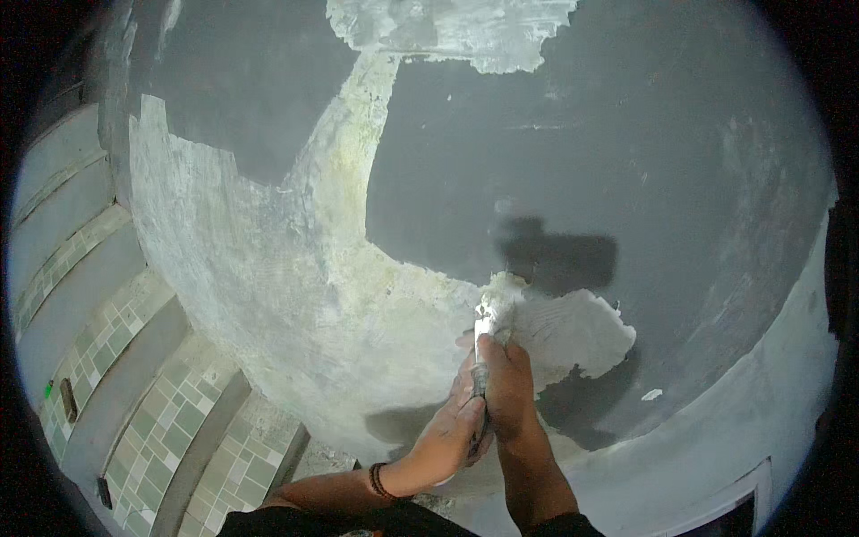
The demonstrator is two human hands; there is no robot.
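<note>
In front of me is a wall of dark grey paint (447, 161), with pale plaster (340, 268) bared in wide ragged patches. My left hand (452, 434) is wrapped round the lower handle of a scraper (480, 380) and has a dark beaded bracelet at its wrist. Higher up, my right hand (506, 380) closes on the same tool near its bright metal blade. The blade points up and meets the wall at a whitish, crumbly flake of paint (506, 291). Its very tip is lost in glare. Right of the hands spreads a light scraped patch (577, 331) with a jagged edge.
Stairs with green and beige tiles (165, 430) climb along the left side. A small brown object (68, 400) and a dark one (104, 492) lie on the steps. Lower right, a pale frame (761, 488) borders a dark opening. Hand shadows fall on the wall.
</note>
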